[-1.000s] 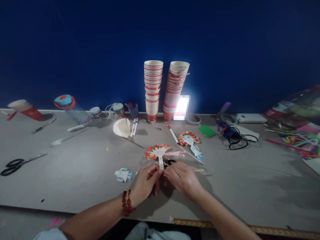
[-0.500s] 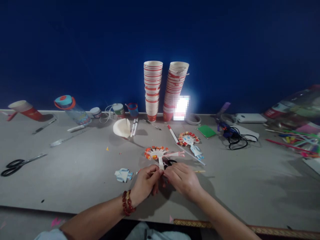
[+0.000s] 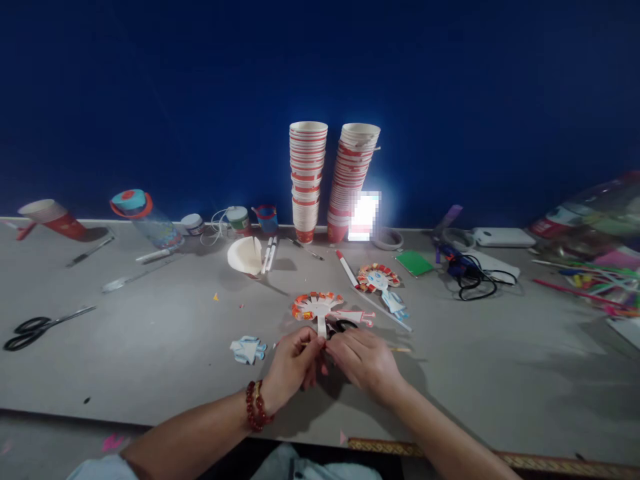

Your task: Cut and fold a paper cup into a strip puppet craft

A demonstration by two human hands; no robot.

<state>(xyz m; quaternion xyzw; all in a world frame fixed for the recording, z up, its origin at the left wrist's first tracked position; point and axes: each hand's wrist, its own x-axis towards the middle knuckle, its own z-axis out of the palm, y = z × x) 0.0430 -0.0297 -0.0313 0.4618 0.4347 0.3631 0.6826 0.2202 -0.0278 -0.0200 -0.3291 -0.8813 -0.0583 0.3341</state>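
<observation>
My left hand [image 3: 293, 360], with red beads at the wrist, pinches the lower end of a white paper strip [image 3: 321, 325]. The strip runs up to a paper cup cut into a fringed disc with an orange-red rim [image 3: 317, 307]. Against it my right hand [image 3: 365, 360] is closed at the same strip; what its fingertips grip is partly hidden. Behind the right hand show black scissor handles [image 3: 346, 325]. A thin wooden stick [image 3: 401, 350] pokes out past that hand. A pink-edged paper cutout [image 3: 355, 316] lies beside the disc, and a blue-edged paper dress [image 3: 247, 349] lies left of my left hand.
Two tall paper cup stacks [image 3: 306, 180] stand by the blue wall. A finished-looking paper doll [image 3: 379, 280], a red-capped marker [image 3: 347, 268] and a green pad [image 3: 414, 263] lie beyond my right hand. Scissors [image 3: 47, 325] lie far left; a glue gun with black cord [image 3: 463, 267] is right.
The fringed disc and pink-edged cutout have shifted slightly to the right. Both hands keep nearly the same place and grip at the strip.
</observation>
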